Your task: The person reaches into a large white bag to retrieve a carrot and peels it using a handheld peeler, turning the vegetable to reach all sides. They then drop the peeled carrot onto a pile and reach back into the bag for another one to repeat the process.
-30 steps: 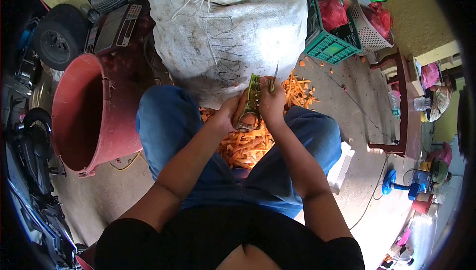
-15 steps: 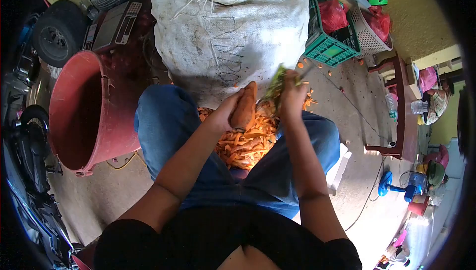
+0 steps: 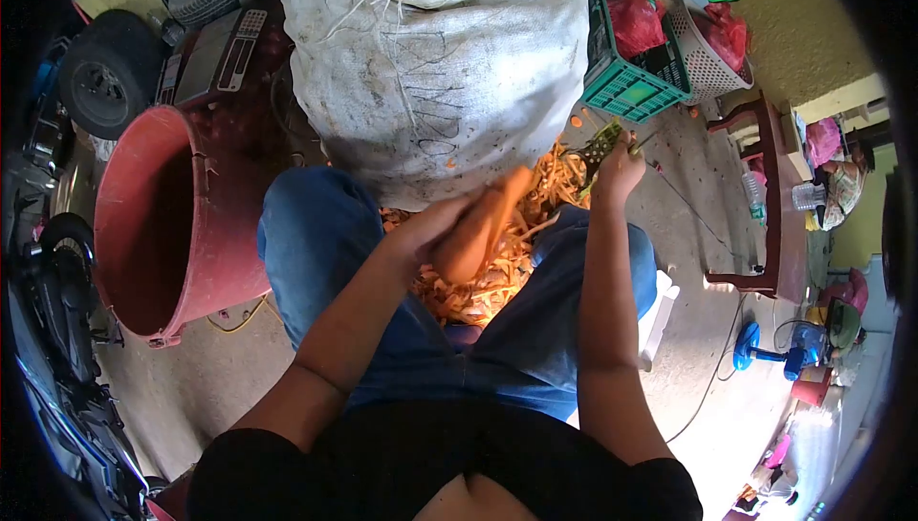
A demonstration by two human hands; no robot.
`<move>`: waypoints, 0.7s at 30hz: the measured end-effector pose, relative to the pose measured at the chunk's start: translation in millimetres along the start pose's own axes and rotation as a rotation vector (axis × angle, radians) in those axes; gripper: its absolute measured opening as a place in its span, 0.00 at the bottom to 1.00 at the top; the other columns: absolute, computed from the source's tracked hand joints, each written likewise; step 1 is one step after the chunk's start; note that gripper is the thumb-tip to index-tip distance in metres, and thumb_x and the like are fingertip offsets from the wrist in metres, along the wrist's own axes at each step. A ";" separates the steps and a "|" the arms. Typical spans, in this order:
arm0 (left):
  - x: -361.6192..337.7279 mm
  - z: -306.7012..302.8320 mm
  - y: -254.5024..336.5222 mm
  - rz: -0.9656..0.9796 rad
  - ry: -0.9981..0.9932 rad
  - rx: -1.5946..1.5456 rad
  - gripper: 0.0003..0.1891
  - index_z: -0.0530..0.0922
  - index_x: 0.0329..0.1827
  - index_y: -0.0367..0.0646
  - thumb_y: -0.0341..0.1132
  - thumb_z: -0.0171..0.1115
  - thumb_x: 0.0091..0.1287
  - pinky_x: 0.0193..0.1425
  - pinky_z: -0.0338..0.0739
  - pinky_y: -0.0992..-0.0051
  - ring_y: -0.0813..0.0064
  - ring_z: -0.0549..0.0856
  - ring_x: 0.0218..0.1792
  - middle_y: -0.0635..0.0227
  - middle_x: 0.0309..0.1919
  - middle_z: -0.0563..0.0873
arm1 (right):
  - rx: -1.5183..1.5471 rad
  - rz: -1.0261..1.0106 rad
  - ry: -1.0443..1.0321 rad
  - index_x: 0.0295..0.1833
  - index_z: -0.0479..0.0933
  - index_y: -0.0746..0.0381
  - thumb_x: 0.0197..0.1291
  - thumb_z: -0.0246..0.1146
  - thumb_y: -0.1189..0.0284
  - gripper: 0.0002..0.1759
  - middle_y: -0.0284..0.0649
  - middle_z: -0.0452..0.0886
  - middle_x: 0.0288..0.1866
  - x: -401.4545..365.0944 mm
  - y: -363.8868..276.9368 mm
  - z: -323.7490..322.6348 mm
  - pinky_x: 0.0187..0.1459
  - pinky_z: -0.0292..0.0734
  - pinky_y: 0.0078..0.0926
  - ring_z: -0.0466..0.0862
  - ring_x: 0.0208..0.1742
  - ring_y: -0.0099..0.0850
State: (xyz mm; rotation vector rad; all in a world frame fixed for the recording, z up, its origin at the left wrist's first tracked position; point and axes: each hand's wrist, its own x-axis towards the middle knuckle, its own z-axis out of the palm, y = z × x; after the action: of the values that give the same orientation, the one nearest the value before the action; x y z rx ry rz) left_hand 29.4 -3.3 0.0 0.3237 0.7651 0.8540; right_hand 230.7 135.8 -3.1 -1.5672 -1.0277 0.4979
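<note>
My left hand [image 3: 430,229] is wrapped round a large orange carrot [image 3: 470,244], held tilted above the floor between my knees. The carrot is smeared by motion, and its far end points up and to the right. My right hand [image 3: 622,175] is closed on a flat green, dark-spotted hand tool [image 3: 601,145] whose exact kind I cannot make out. It is apart from the carrot, to the right of it. Below both hands lies a heap of orange peelings [image 3: 469,303], spreading toward the white sack.
A bulging white woven sack [image 3: 440,81] stands in front of me. At my left is a red tub [image 3: 196,225]; at back right, a green crate [image 3: 636,91] and a white perforated basket [image 3: 708,72]. A wooden frame [image 3: 765,206] and blue fan [image 3: 751,347] are farther right.
My right hand has swung outward to the right with the green tool, away from the carrot. My left hand has shifted slightly down and left, with the carrot tilting more to the right.
</note>
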 end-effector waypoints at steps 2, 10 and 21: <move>6.3 -4.1 2.9 -0.042 -0.046 -0.151 0.19 0.68 0.43 0.36 0.45 0.43 0.63 0.30 0.76 0.74 0.71 0.79 0.26 0.59 0.29 0.78 | 0.214 0.089 -0.089 0.29 0.72 0.66 0.55 0.52 0.69 0.10 0.32 0.70 0.19 -20.8 -4.6 7.5 0.22 0.63 0.21 0.68 0.19 0.21; 20.8 -23.1 -7.8 0.100 -0.246 -0.425 0.16 0.70 0.43 0.37 0.41 0.46 0.61 0.36 0.77 0.71 0.72 0.80 0.33 0.63 0.35 0.79 | 0.045 -0.314 -0.551 0.33 0.72 0.67 0.55 0.52 0.70 0.10 0.44 0.73 0.20 -120.7 -42.9 22.5 0.27 0.67 0.27 0.73 0.22 0.32; 0.2 2.6 -4.6 -0.067 -0.045 0.222 0.16 0.70 0.43 0.33 0.40 0.46 0.62 0.36 0.74 0.79 0.76 0.79 0.31 0.63 0.32 0.79 | -0.285 -0.054 0.048 0.25 0.72 0.69 0.55 0.51 0.66 0.16 0.40 0.74 0.18 9.7 4.0 -0.1 0.26 0.68 0.23 0.72 0.19 0.29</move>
State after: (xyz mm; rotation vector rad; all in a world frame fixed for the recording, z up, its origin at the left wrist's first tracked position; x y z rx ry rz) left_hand 33.9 -5.9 -0.7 0.5099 0.8265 0.6979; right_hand 237.3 143.7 -4.7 -1.7869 -1.1386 0.2833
